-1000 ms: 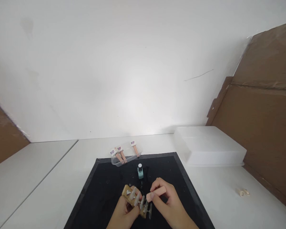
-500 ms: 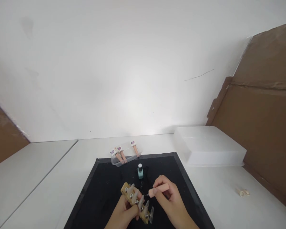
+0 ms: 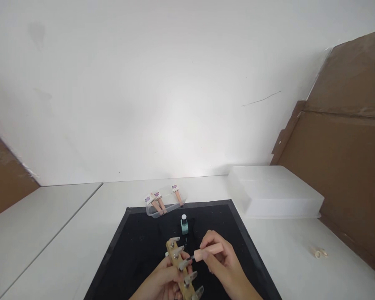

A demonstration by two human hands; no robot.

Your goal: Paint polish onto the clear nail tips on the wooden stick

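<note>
My left hand [image 3: 166, 280] is closed around a wooden nail tip holder [image 3: 183, 285], a narrow bar with several clear false nail tips [image 3: 178, 251] fixed along it on metal studs. The pink handle of a nail polish brush [image 3: 208, 251] is pinched between the fingers of my right hand [image 3: 225, 266]. Its dark bristle end points left and meets the middle nail tip [image 3: 184, 264], or comes very close; exact contact is too small to tell. Beyond the hands a teal nail polish bottle [image 3: 184, 227] with a dark cap stands upright on the black mat [image 3: 140, 246].
A clear plastic tray [image 3: 156, 215] with several pink-handled labelled items [image 3: 177, 196] lies at the mat's back edge. To the right stands an upturned translucent white bin [image 3: 278, 196]. Small cream rings [image 3: 318, 253] lie at the far right, near a brown cardboard panel [image 3: 346, 179].
My left hand has turned the nail tip holder steeper, its near end swinging left, and the tips now point more to the right. The brush in my right hand has barely moved.
</note>
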